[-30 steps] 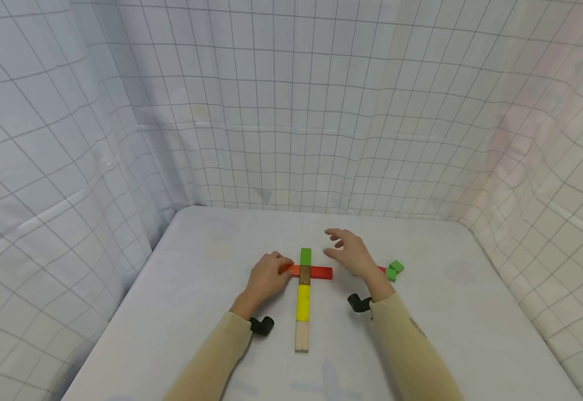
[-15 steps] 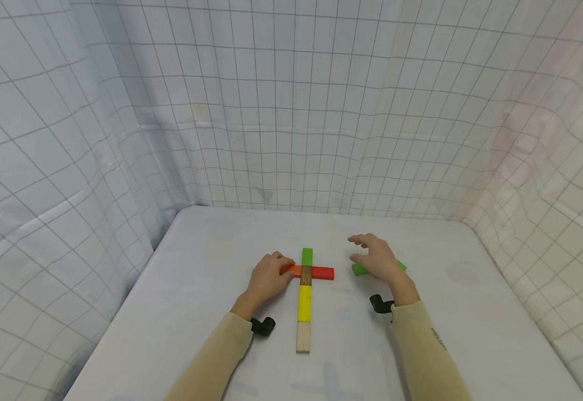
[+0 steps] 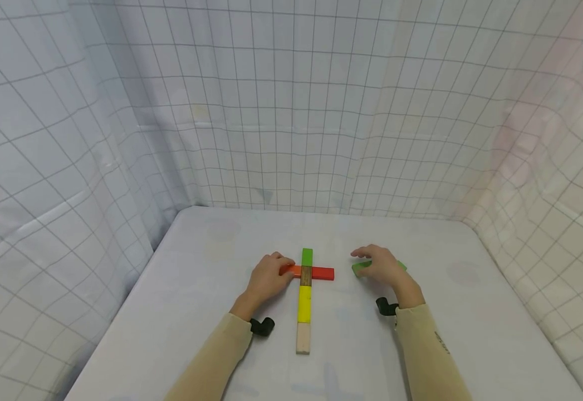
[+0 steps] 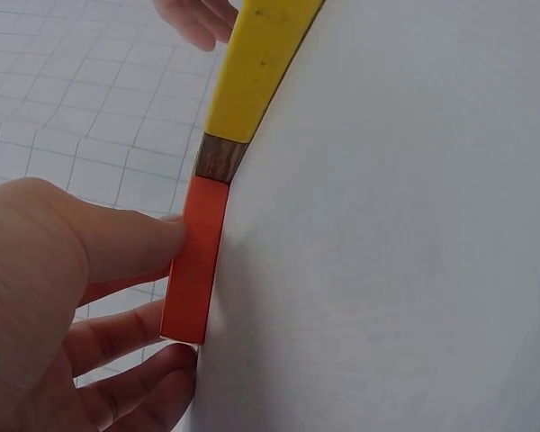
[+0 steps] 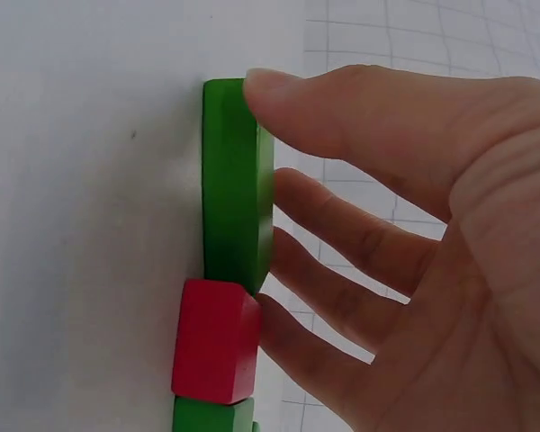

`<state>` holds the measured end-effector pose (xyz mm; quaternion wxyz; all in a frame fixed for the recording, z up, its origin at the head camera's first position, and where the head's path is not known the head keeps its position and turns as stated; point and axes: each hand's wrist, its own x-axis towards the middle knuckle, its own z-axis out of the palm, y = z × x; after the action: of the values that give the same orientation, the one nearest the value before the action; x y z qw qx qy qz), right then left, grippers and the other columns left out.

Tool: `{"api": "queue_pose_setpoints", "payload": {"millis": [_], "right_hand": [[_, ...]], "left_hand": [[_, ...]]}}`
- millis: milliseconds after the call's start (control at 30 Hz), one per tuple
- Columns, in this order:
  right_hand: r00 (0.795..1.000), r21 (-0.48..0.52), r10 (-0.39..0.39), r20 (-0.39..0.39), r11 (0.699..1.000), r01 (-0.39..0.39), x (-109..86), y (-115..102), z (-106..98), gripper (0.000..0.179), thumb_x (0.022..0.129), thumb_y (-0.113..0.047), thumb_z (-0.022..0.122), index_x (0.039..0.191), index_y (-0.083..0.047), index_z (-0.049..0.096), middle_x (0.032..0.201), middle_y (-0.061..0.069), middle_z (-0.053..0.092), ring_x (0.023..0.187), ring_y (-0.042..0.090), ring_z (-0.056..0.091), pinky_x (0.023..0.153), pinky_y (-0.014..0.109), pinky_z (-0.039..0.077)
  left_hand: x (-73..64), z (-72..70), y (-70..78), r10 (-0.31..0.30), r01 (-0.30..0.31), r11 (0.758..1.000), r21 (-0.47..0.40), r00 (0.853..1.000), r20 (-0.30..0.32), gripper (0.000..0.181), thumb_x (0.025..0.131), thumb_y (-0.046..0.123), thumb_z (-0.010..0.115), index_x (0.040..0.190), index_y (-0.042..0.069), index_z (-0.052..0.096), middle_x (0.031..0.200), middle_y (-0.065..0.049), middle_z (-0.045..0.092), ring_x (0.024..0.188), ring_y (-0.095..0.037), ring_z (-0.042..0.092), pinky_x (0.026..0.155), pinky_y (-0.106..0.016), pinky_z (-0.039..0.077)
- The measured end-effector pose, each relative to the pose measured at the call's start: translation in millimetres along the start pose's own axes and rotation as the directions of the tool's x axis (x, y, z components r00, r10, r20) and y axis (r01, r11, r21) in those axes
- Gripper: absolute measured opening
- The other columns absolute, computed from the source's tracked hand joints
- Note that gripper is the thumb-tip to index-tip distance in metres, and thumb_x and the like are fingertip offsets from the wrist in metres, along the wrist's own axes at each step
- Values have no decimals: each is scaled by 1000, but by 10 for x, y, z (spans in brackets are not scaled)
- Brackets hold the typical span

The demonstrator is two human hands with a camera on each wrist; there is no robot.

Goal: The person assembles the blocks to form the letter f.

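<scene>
Colored wooden blocks form a cross on the table in the head view. Its upright runs from a green block [image 3: 307, 257] through a brown block [image 3: 306, 275] and a yellow block [image 3: 304, 304] to a plain wood block [image 3: 303, 338]. A red block [image 3: 323, 273] makes the right arm; an orange block [image 4: 196, 261] makes the left. My left hand [image 3: 268, 277] pinches the orange block between thumb and fingers. Over a long green block [image 5: 229, 189] hovers my right hand [image 3: 383, 266], its thumb by one end, the other fingers loosely extended along the far side.
In the right wrist view a pink block [image 5: 214, 342] abuts the long green block, with another green block [image 5: 211, 416] beyond it. A white grid-lined curtain [image 3: 291, 111] surrounds the back and sides of the white table [image 3: 211, 239].
My right hand has moved right, away from beside the cross, then lowered over the long green block. My left hand has stayed on the orange block.
</scene>
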<state>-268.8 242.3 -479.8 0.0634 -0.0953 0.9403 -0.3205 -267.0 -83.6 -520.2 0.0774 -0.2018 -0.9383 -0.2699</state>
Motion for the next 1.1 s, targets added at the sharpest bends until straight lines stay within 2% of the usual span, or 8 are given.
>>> {"api": "queue_pose_setpoints", "payload": {"millis": [200, 400, 1100], "right_hand": [[1000, -30, -1, 14, 1000, 1, 26, 68, 30, 43, 81, -5, 80, 122, -15, 72, 125, 7, 63, 116, 29, 55, 97, 50, 45], [1000, -45, -19, -6, 999, 18, 45, 119, 53, 33, 82, -6, 81, 113, -16, 75, 120, 5, 63, 112, 27, 55, 95, 48, 46], [1000, -78, -21, -5, 997, 20, 48, 103, 85, 33, 81, -3, 81, 112, -15, 76, 117, 4, 61, 109, 27, 54, 94, 47, 47]], "left_hand": [[4, -5, -13, 2, -2, 1000, -6, 1000, 7, 26, 91, 21, 75, 116, 15, 76, 107, -3, 66, 92, -21, 57, 80, -36, 48], [11, -10, -15, 1, -1, 1000, -13, 1000, 11, 27, 91, 22, 76, 116, 15, 76, 109, -3, 67, 94, -21, 58, 82, -37, 49], [9, -6, -3, -9, 9, 1000, -19, 1000, 15, 25, 91, 21, 76, 115, 15, 76, 109, -3, 66, 95, -22, 57, 84, -38, 48]]}}
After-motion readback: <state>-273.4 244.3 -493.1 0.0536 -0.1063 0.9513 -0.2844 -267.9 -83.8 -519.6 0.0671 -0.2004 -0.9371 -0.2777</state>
